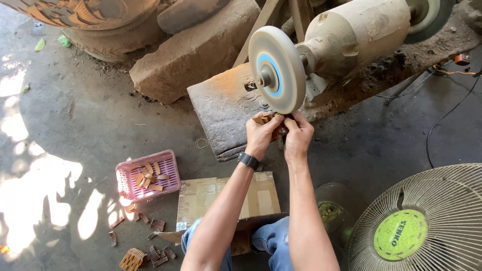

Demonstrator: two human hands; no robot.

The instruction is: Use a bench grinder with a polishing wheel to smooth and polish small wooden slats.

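Both my hands are raised to the lower edge of a round grinding wheel (277, 69) with a blue ring at its centre, mounted on a dusty motor (357, 34). My left hand (262, 134), with a dark watch on the wrist, grips a small brown wooden piece (263, 119) held up against the wheel. My right hand (298, 135) closes on the same piece from the right, fingers pinched just under the wheel's rim. How much of the piece lies inside the hands is hidden.
A pink plastic basket (148, 175) with several wooden pieces sits on the concrete floor at left, more pieces scattered below it (150, 240). A flat cardboard box (228, 196) lies over my knees. A fan (422, 222) stands at lower right. Stone blocks (196, 47) lie behind.
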